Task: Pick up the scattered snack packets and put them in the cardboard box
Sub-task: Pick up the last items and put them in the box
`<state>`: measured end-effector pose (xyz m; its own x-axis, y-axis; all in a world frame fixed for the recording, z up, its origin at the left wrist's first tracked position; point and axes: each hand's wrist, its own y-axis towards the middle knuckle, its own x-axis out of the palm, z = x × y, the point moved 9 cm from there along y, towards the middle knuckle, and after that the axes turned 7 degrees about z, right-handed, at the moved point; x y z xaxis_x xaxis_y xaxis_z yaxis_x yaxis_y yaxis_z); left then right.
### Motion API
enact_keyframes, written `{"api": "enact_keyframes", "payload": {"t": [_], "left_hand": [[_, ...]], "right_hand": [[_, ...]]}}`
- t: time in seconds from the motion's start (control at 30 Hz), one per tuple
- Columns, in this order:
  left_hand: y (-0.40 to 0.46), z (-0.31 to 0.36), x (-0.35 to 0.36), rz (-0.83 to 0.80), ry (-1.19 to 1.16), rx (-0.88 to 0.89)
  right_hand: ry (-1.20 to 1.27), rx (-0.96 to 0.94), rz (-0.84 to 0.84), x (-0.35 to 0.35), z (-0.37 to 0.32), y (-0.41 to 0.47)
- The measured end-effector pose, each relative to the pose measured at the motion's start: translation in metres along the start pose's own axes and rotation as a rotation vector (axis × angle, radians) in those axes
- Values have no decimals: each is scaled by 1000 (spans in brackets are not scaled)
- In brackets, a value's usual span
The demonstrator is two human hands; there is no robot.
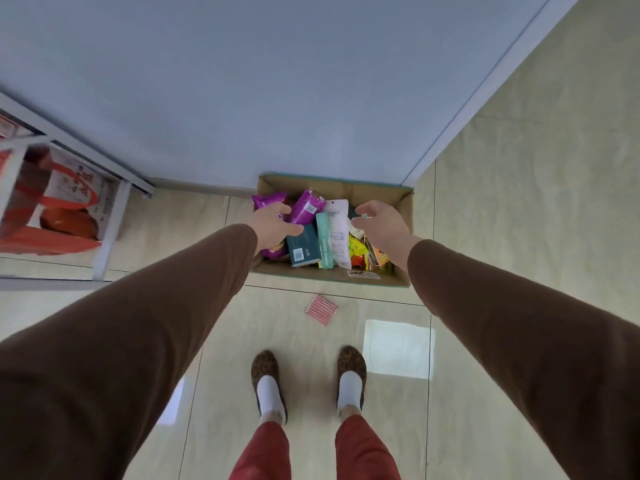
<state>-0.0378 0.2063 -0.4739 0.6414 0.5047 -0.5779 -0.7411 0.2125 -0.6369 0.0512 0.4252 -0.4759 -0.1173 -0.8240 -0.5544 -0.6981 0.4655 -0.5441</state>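
Note:
An open cardboard box (403,209) stands on the tiled floor against the wall, filled with several snack packets: purple ones (306,206), a dark teal one (303,249), a white one (339,233) and yellow-orange ones (358,252). My left hand (273,225) hovers over the box's left side with fingers apart, holding nothing. My right hand (379,226) hovers over the right side, fingers loosely curled and empty. A pink striped packet (321,309) lies on the floor just in front of the box.
A white shelf (110,223) at the left holds red gift bags (65,199). The pale wall (277,98) runs behind the box. My feet (308,382) in patterned slippers stand on the glossy tiles below the pink packet.

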Motion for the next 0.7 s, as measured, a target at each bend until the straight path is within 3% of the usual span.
{"api": "enact_keyframes", "payload": {"t": [0.3, 0.7], "left_hand": [[-10, -14, -39, 16, 247, 154], [25, -181, 146, -149, 313, 230]], "right_hand": [[-137, -50, 91, 26, -25, -29], [-202, 135, -41, 205, 179, -21]]}}
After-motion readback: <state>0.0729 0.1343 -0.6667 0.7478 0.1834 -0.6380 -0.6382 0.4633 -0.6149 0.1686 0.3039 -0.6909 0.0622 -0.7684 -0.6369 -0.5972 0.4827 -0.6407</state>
